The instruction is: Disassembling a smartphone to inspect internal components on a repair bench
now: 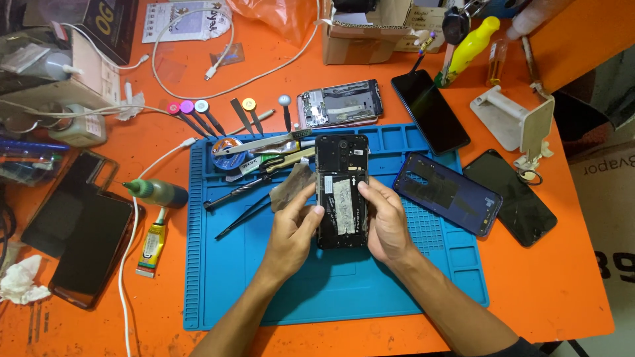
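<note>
An opened black phone [342, 185] with its back cover off lies lengthwise over the blue work mat [331, 291], a pale strip of adhesive showing in its middle. My right hand [385, 221] grips its right edge, thumb on the frame. My left hand [291, 228] is at the phone's left edge and pinches a small grey scrap of cloth or film [290, 188] between thumb and fingers.
A blue phone back cover [446, 192] lies on the mat's right. Black phones [430, 109] [519, 198] and a bare frame [340, 104] lie around. Tweezers [238, 192], screwdrivers [198, 116], a glue tube [152, 241], a green bottle [159, 192], cables and boxes crowd the orange table [569, 291].
</note>
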